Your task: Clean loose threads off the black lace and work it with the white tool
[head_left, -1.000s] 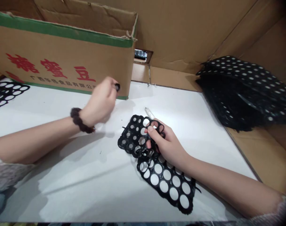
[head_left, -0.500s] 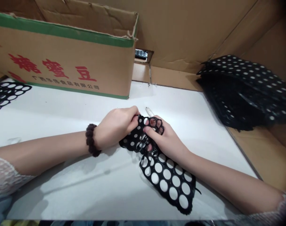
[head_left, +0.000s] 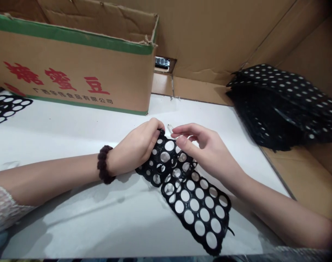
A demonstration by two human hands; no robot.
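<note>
A black perforated sheet (head_left: 204, 214) with rows of round holes lies slantwise over the white tabletop, folded and twisted at its upper part. My left hand (head_left: 138, 145) is closed on the sheet's upper left end, with a bit of black material showing by the thumb. My right hand (head_left: 204, 145) hovers just over the sheet's upper right part, fingers curved and apart, with nothing visible between them. Right by its fingertips lies a small, slim, whitish translucent object (head_left: 170, 128), partly hidden; its kind I cannot make out.
A cardboard box (head_left: 81, 69) with green edges and red lettering stands at the back left. Black holed pieces (head_left: 7, 109) lie at the left edge. Dotted black sheets (head_left: 286, 105) are stacked at the right. Cardboard walls (head_left: 204, 32) enclose the back.
My right hand has let go of the sheet and lifted slightly up and right, its fingers opening toward the whitish object. The sheet's upper part has spread out; my left hand keeps its hold.
</note>
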